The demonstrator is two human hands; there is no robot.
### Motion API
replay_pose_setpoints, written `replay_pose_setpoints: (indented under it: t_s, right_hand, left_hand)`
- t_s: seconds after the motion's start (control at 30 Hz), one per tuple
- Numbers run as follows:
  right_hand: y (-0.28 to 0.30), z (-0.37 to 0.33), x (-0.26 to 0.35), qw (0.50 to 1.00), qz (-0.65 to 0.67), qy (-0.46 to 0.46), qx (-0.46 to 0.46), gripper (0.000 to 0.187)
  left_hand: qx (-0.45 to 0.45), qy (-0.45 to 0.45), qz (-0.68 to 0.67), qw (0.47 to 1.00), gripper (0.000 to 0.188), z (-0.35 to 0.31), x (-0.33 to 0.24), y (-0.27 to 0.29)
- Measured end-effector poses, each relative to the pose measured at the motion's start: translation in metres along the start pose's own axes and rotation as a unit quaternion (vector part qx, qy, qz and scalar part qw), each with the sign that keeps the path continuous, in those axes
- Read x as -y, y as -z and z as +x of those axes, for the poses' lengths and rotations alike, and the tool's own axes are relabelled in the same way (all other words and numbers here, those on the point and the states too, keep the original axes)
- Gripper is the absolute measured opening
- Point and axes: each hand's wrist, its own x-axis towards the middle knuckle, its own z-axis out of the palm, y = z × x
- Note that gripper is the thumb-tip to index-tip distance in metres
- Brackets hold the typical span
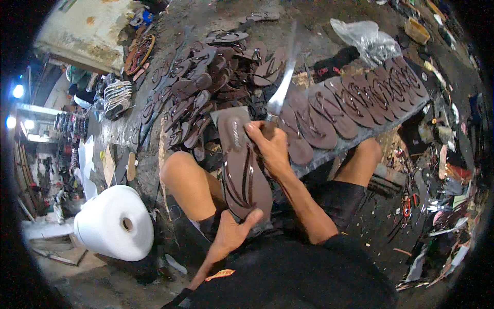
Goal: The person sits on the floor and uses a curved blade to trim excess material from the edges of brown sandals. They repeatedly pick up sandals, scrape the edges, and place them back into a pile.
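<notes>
A brown flip-flop sandal (259, 188) with glossy straps stands lengthwise before me, its heel end pointing away. My left hand (235, 233) grips its near, toe end, the thumb lying over the edge. Behind the heel shows a greyish sheet (241, 111) with squared corners; I cannot tell its material. My right hand (271, 148) is closed round the handle of a knife (282, 94), whose wide shiny blade points up and away. The right thumb and fingertips are at the heel's right edge.
A heap of brown sandals (198, 85) lies beyond my left knee. More sandals (355, 100) overlap in a row along a grey board (329, 154) at right. Crumpled clear plastic (368, 41) is behind them. A white roll (114, 223) stands at left; scraps (453, 221) litter the right.
</notes>
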Motion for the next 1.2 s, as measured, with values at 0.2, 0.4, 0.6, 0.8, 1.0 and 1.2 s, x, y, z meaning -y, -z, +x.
replay_pose_setpoints:
  t_s: [0.2,0.4,0.6,0.8,1.0,1.2]
  right_hand:
    - [-0.004,-0.071,0.050,0.982,-0.133,0.038,0.127,0.035]
    - [0.076,-0.156,0.035,0.906,-0.396,0.017,0.148,0.021]
    - [0.124,-0.234,0.025,0.875,-0.436,-0.039,0.205,0.020]
    - [0.087,-0.134,0.047,0.857,-0.469,0.005,0.212,0.026]
    - [0.070,-0.112,0.049,0.944,-0.225,0.024,0.238,0.022]
    - [0.092,-0.163,0.030,0.895,-0.388,-0.050,0.213,0.021]
  left_hand:
    - [-0.114,-0.193,-0.303,0.926,0.047,0.046,-0.034,0.039]
    - [-0.019,-0.040,-0.458,0.888,0.034,0.037,-0.021,0.059]
    - [0.000,0.026,-0.440,0.897,0.036,0.028,-0.012,0.057]
    - [0.019,-0.029,-0.384,0.923,0.044,0.033,-0.018,0.049]
    - [-0.011,-0.003,-0.414,0.910,0.037,0.042,-0.013,0.054]
    - [0.012,0.005,-0.443,0.897,0.039,0.043,-0.012,0.055]
